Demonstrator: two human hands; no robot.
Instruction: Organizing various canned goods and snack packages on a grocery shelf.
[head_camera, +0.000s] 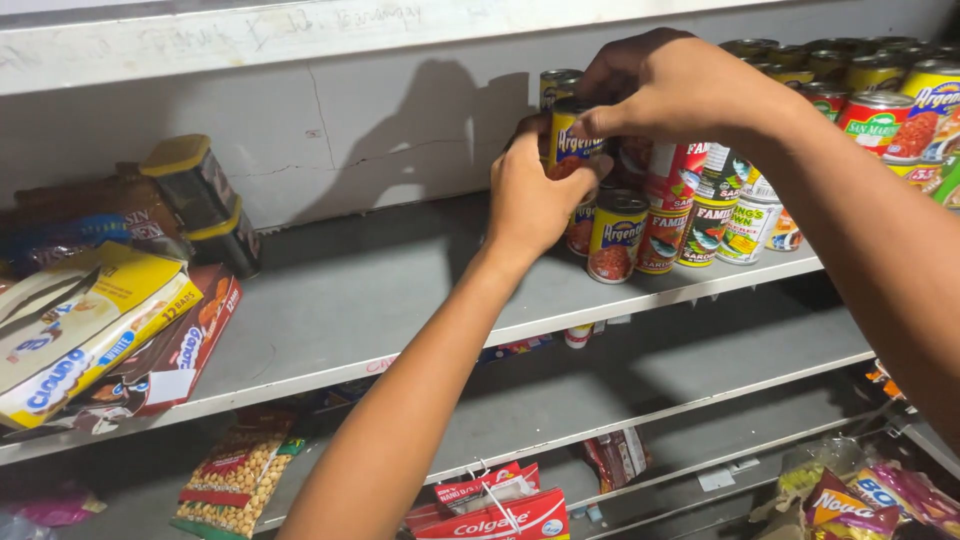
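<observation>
**Inspector:** Both hands are closed on one can. Left hand (528, 205) wraps the blue-and-yellow can (572, 140) from the front and below; right hand (668, 88) pinches its rim from above, fingers together on the lid edge.

**Clerk:** Where does the can sit?

**Inspector:** Upper tier of the stack, at the left end of the canned goods on the grey metal shelf (400, 300), resting on or just above another can. I cannot tell whether it bears full weight yet.

**Clerk:** Handling advice?

**Inspector:** In my judgement, keep the can upright and centred over the one beneath, label facing out, and let go of the rim only once it sits flat. A tilted base could topple the neighbours.

**Clerk:** Surrounding stock?

**Inspector:** Just below stands a matching lower can (616, 236) with a red picture. Beside it to the right, red cans (665, 215), then green-and-white cans (745, 225). Further right, a back row of gold-lidded cans (850, 70). Well apart on the shelf's left end: a yellow-and-blue box (90, 330) lying slanted, a brown box (180, 350) under it, and two dark tubs with yellow lids (205, 200) stacked against the wall. On a lower shelf, a bag of nuts (235, 475) and red toothpaste boxes (495, 515).
</observation>
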